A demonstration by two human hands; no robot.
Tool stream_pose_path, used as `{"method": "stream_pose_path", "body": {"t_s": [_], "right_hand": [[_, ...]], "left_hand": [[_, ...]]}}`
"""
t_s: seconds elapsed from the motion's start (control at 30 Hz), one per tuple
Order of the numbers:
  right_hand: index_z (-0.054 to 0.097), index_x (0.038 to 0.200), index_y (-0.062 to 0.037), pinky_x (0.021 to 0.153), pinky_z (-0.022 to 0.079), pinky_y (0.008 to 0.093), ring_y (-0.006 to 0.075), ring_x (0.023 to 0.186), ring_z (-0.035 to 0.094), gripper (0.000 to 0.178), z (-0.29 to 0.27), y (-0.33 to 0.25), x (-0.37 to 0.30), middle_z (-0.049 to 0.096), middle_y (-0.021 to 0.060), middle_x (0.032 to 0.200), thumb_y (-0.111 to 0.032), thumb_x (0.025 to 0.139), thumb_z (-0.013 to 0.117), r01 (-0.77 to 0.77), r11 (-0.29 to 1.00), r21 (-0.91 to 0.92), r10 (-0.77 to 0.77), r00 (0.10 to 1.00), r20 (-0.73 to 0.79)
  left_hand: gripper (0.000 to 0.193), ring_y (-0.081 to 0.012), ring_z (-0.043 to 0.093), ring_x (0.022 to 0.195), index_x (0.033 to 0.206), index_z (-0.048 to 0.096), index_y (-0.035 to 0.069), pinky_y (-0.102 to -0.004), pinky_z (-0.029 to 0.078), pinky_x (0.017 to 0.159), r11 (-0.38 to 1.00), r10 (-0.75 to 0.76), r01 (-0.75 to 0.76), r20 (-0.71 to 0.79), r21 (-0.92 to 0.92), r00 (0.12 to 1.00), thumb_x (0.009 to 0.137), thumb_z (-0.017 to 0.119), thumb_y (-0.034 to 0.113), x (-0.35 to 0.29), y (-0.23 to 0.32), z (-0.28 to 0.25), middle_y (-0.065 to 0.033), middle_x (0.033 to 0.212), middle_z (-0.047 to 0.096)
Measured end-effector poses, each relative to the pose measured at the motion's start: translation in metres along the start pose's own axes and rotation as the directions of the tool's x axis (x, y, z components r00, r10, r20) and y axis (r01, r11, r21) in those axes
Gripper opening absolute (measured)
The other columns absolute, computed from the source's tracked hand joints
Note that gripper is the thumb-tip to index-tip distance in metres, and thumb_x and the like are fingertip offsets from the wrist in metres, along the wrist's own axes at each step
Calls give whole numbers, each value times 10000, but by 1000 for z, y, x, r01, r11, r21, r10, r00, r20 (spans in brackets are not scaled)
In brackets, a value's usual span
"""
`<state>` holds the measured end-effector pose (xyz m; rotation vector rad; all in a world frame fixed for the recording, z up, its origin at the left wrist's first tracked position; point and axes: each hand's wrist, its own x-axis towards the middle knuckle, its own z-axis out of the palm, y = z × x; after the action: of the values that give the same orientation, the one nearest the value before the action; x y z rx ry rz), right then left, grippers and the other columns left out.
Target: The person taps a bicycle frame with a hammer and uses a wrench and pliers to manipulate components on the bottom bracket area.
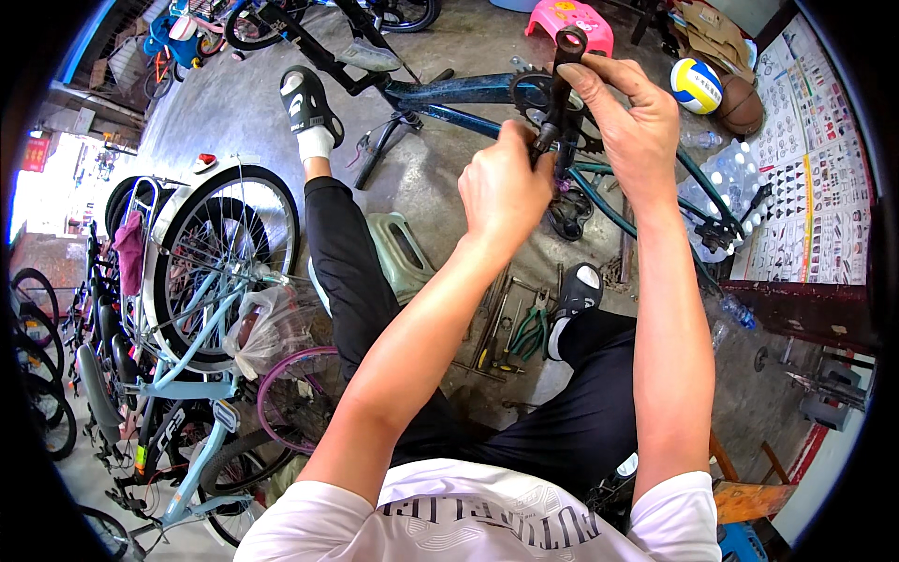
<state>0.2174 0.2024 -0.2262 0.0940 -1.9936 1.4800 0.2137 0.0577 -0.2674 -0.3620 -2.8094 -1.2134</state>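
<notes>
A dark crank arm stands up in front of the dark blue bicycle frame, its round eye at the far end. My right hand pinches it between thumb and fingers near that eye. My left hand is closed at its near end, around a dark stubby piece whose kind is hidden by the fingers. Just behind my hands shows the toothed chainring on the frame. Lower down, a black pedal-like part is partly seen behind my right forearm.
Between my feet, green-handled pliers and several other tools lie on the floor. A pale green plastic stool is by my left leg. Bicycles and a white-rimmed wheel crowd the left; a ball and bagged bottles are at right.
</notes>
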Motion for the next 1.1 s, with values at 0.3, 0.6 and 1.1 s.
{"method": "stream_pose_path", "body": {"t_s": [0.3,0.6,1.1], "right_hand": [[798,1072,-34,779,494,225,75,876,645,187,0,-1,-1,727,26,951,-137,915,793,10,1000,-23,-10,1000,-9],[809,1063,-61,753,524,243,91,853,666,193,-1,2,1,738,51,944,-163,900,810,34,999,-4,-34,999,-19],[803,1056,-49,758,531,248,95,844,677,195,-1,2,1,751,65,940,-169,902,805,37,999,-27,-37,999,-17]], "left_hand": [[336,-58,435,647,1123,646,-23,-210,302,497,104,-157,751,735,-652,659,1071,557,297,18,-21,-9,5,807,569],[270,-50,464,604,1043,695,-24,-208,347,499,484,-178,546,534,-683,826,1043,614,233,14,-16,0,-5,770,624],[400,-99,556,627,989,676,-19,-256,405,477,536,-154,502,507,-679,848,993,689,380,14,-27,5,-14,787,643]]}}
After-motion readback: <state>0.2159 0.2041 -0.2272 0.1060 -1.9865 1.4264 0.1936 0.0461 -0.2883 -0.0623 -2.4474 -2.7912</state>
